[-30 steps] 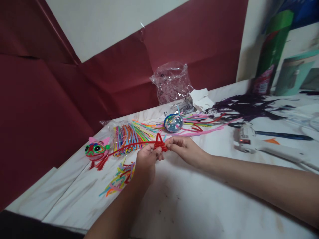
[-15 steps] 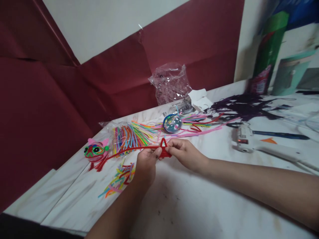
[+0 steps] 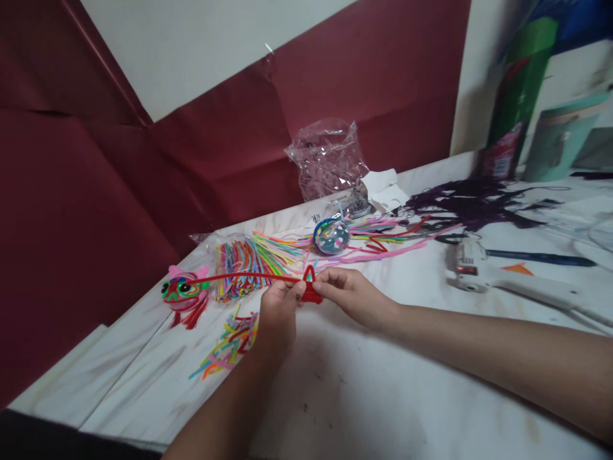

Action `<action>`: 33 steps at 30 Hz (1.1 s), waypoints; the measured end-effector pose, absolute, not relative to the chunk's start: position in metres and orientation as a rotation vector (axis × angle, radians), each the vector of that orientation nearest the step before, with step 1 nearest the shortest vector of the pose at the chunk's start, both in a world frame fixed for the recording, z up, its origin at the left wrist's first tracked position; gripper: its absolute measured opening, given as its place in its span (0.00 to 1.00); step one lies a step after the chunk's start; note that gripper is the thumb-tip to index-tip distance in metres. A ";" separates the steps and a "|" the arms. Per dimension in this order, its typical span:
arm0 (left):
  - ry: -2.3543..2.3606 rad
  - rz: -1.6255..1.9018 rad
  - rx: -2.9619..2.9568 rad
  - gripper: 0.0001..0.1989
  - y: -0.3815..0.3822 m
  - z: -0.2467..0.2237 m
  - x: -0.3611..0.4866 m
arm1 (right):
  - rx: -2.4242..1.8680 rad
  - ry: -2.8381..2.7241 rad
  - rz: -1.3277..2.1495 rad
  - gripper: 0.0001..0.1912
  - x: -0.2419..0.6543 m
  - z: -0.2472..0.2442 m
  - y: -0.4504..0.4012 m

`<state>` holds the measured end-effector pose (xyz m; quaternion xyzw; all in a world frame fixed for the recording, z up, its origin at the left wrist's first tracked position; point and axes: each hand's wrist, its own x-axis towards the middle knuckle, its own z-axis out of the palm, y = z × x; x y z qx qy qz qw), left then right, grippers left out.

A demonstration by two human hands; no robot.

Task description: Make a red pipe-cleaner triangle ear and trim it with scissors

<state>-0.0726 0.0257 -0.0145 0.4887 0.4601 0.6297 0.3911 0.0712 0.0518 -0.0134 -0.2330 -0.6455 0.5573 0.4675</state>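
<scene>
Presently, the bent red pipe cleaner [image 3: 313,295] is pinched by the fingers of the left hand [image 3: 281,314] and the right hand [image 3: 353,295]; folds are best pressed evenly.

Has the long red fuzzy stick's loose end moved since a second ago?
Yes, up and left: in view, the loose end of the red fuzzy stick now overlaps the round pink-eared toy at eye level, instead of meeting its lower right.
</scene>
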 end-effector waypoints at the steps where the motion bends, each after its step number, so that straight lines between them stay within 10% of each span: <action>1: 1.164 1.582 1.259 0.08 0.025 -0.015 -0.073 | -0.548 -1.585 1.385 0.10 0.071 -0.014 0.052; 33: 1.003 1.504 1.175 0.09 0.019 -0.001 -0.064 | -0.498 -1.499 1.483 0.15 0.071 -0.014 0.047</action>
